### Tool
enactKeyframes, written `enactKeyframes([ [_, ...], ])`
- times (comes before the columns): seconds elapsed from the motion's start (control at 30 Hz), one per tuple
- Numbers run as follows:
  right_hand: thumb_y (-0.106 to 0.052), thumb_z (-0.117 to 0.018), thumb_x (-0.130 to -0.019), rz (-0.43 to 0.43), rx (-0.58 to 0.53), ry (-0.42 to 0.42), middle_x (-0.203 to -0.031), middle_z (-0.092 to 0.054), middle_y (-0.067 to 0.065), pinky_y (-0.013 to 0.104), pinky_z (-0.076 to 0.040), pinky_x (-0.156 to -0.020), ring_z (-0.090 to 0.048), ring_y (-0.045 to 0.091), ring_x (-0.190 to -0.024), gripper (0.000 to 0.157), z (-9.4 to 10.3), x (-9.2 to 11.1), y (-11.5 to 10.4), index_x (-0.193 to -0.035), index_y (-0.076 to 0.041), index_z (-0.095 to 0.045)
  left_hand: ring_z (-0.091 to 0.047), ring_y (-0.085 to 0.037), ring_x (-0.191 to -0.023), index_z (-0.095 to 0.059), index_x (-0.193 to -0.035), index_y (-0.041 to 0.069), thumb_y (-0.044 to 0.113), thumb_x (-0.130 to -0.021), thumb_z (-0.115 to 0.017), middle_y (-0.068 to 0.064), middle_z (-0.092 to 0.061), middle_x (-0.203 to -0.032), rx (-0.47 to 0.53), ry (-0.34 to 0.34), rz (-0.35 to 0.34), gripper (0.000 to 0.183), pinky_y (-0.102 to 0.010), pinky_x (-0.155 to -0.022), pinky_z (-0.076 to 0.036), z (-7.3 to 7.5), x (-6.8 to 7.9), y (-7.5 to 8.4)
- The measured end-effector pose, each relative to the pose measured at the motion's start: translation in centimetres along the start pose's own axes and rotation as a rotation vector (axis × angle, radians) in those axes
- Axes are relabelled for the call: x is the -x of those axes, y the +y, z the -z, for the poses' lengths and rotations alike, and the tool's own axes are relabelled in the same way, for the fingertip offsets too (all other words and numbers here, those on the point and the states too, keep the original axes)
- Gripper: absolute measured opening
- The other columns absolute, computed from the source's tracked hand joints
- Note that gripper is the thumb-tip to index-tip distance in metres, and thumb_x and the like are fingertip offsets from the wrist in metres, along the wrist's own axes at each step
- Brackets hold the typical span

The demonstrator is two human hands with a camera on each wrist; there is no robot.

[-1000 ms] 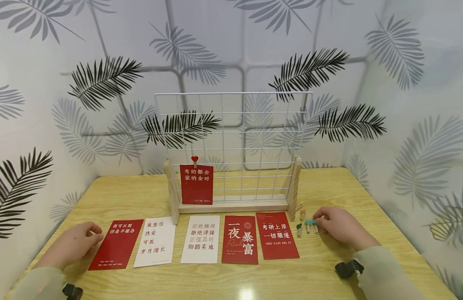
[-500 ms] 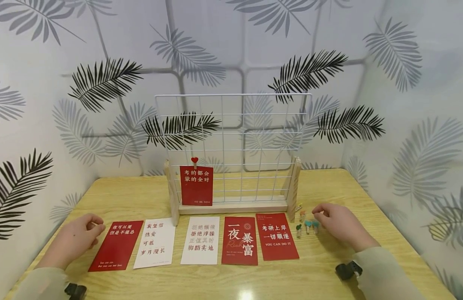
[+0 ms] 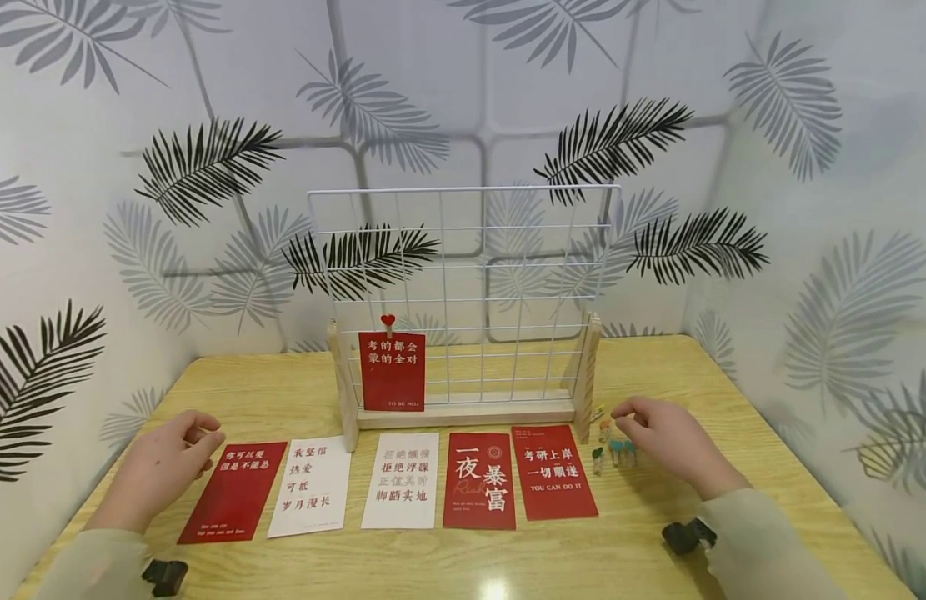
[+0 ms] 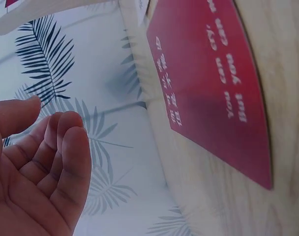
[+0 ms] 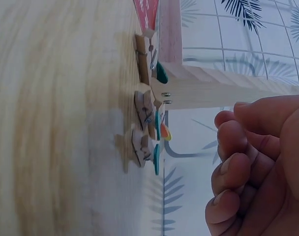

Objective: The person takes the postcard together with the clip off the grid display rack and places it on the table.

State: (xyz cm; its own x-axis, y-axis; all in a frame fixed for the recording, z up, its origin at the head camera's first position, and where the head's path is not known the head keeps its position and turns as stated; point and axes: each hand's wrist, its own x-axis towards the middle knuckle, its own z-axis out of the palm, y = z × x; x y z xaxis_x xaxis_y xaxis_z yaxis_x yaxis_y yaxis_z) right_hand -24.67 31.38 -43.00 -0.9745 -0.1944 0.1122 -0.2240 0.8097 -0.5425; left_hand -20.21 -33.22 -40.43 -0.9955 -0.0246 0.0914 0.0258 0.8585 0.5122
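Note:
My left hand (image 3: 162,462) is above the table beside the leftmost red card (image 3: 233,492), with its fingers loosely bent and nothing in them. In the left wrist view that red card (image 4: 208,83) lies flat, apart from the hand (image 4: 46,167). My right hand (image 3: 668,442) hovers over several small wooden clothespins (image 3: 616,450) with coloured tops. In the right wrist view, the clothespins (image 5: 144,108) lie on the table, clear of the hand's half-curled fingers (image 5: 233,167). A red card (image 3: 392,379) hangs on the white wire grid (image 3: 463,283) from a heart-topped clothespin (image 3: 388,322).
The grid stands in a wooden base (image 3: 466,414) at the back of the table (image 3: 402,567). In front lie two white cards (image 3: 308,483) and two more red cards, one reading YOU CAN DO IT (image 3: 555,500). A leaf-patterned curtain (image 3: 463,100) surrounds the table.
My left hand has lifted and shifted right, toward the leftmost red card. My right hand first touched the teal clothespins, drew off them, and now is slightly farther left and up. Cards stay put.

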Motion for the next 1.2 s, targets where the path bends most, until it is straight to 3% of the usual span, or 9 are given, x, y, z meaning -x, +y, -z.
enactKeyframes([
  [0.2, -0.028, -0.058, -0.104, 0.009, -0.024, 0.001, -0.093, -0.069, 0.003, 0.036, -0.043, -0.058, -0.052, 0.018, -0.066, 0.024, -0.2, -0.4, -1.0, -0.117, -0.011, -0.07, -0.059, -0.018, -0.075, -0.059, -0.122, 0.001, 0.033, -0.103, -0.057, -0.006, -0.065, -0.094, -0.016, 0.042, -0.027, 0.037, -0.034, -0.064, -0.048, -0.4, -0.2, 1.4],
  [0.57, -0.026, -0.061, -0.102, 0.042, -0.036, 0.0, -0.076, -0.061, 0.001, 0.036, -0.045, -0.057, -0.052, 0.018, -0.063, 0.021, -1.1, -1.6, -3.1, -0.116, -0.014, -0.072, -0.057, -0.021, -0.084, -0.06, -0.123, 0.007, 0.04, -0.103, -0.056, -0.004, -0.064, -0.1, 0.021, 0.03, -0.071, 0.039, -0.035, -0.07, -0.048, -1.0, -0.5, 4.2],
  [0.73, -0.024, -0.06, -0.101, 0.056, -0.041, -0.01, -0.08, -0.065, 0.004, 0.035, -0.046, -0.056, -0.054, 0.017, -0.065, 0.022, -1.7, -2.3, -4.5, -0.116, -0.013, -0.071, -0.059, -0.02, -0.084, -0.06, -0.122, 0.009, 0.038, -0.103, -0.057, -0.003, -0.064, -0.098, 0.033, 0.036, -0.113, 0.035, -0.037, -0.072, -0.049, -1.3, -0.7, 5.7],
  [0.97, -0.028, -0.061, -0.102, 0.099, -0.045, -0.048, -0.077, -0.06, 0.0, 0.035, -0.048, -0.059, -0.054, 0.018, -0.064, 0.022, -2.2, -3.2, -7.4, -0.118, -0.016, -0.07, -0.064, -0.017, -0.084, -0.06, -0.124, 0.009, 0.04, -0.103, -0.056, -0.004, -0.066, -0.1, 0.065, 0.027, -0.137, 0.037, -0.035, -0.07, -0.051, -1.7, -1.4, 7.8],
  [1.2, -0.03, -0.062, -0.102, 0.212, -0.033, -0.054, -0.071, -0.054, -0.002, 0.035, -0.044, -0.058, -0.047, 0.015, -0.058, 0.02, -2.1, -4.6, -11.3, -0.117, -0.019, -0.07, -0.061, -0.017, -0.078, -0.061, -0.123, 0.008, 0.027, -0.103, -0.06, -0.003, -0.065, -0.095, 0.132, 0.007, -0.196, 0.028, -0.034, -0.065, -0.052, -2.9, -2.1, 10.6],
])
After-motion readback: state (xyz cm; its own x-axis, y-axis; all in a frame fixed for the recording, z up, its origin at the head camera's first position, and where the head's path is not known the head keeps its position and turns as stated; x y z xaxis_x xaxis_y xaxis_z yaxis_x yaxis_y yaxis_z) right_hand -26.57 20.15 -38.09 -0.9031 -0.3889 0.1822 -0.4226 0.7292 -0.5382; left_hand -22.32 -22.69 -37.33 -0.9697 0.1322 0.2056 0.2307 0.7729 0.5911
